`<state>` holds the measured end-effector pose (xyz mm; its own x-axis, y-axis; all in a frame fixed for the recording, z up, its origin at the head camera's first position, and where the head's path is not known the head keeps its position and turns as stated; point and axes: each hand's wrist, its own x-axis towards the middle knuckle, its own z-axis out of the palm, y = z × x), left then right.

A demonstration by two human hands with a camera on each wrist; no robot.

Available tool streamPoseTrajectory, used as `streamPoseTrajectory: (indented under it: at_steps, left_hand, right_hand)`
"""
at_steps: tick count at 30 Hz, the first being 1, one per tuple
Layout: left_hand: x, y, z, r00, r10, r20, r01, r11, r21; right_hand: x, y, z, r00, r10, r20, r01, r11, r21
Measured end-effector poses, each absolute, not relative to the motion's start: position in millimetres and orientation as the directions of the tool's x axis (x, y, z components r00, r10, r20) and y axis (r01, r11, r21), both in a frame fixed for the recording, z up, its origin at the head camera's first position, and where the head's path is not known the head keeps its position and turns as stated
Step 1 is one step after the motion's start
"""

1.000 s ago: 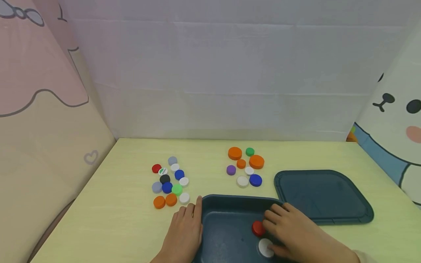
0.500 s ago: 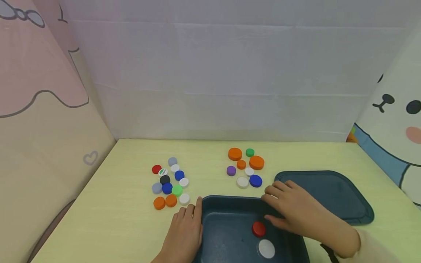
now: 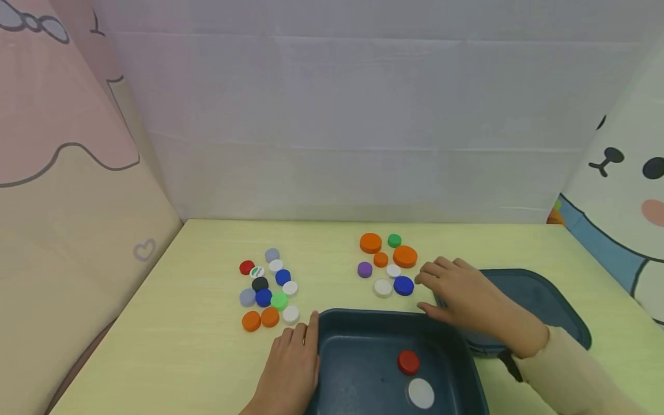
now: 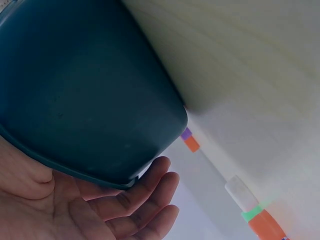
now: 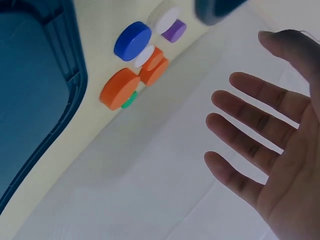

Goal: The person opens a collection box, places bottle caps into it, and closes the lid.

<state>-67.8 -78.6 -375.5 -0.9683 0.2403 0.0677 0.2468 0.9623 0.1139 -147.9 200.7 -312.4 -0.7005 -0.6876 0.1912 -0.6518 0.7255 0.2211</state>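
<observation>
My left hand (image 3: pixel 289 367) rests along the left rim of a dark blue box (image 3: pixel 358 380), its index finger near the far corner. In the left wrist view its fingers lie loosely extended by the rim; the thumb is largely hidden. Inside the box lie a red cap (image 3: pixel 408 362) and a white cap (image 3: pixel 421 393), close together. My right hand (image 3: pixel 464 297) hovers over the box's far right corner and the dark blue lid (image 3: pixel 534 311), holding nothing. Its fingers spread apart in the right wrist view. A blue cap (image 3: pixel 403 285) is nearest its fingertips.
Beyond the box is a group of caps, including a white cap (image 3: pixel 383 288), a purple cap (image 3: pixel 365 269) and an orange cap (image 3: pixel 405 256). Several more, such as a black cap (image 3: pixel 260 284), lie to the left. A pale cloth wall (image 3: pixel 332 127) closes off the table's back.
My right hand has let go of the white cap in the box, then risen and moved forward toward the blue cap. The left hand has stayed at the box's rim.
</observation>
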Motion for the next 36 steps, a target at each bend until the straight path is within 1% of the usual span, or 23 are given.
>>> streamPoseTrajectory:
  at_steps: [11, 18, 24, 36]
  left_hand:
    - [-67, -79, -374, -0.967, 0.245, 0.067, 0.252, 0.960, 0.123]
    - [-67, -79, -374, -0.966, 0.248, 0.074, 0.255, 0.960, 0.116]
    - [-67, -79, -375, -0.966, 0.246, 0.073, 0.253, 0.960, 0.121]
    - [-67, -79, -376, -0.965, 0.248, 0.084, 0.256, 0.960, 0.110]
  right_hand:
    - [-173, 209, -325, -0.728, -0.656, 0.201, -0.633, 0.755, 0.172]
    - [-187, 213, -335, -0.772, -0.617, 0.150, -0.608, 0.787, 0.110]
    - [-195, 215, -344, -0.787, -0.608, 0.106, -0.604, 0.794, 0.067]
    - [-203, 207, -360, -0.800, -0.598, 0.043, -0.595, 0.801, 0.065]
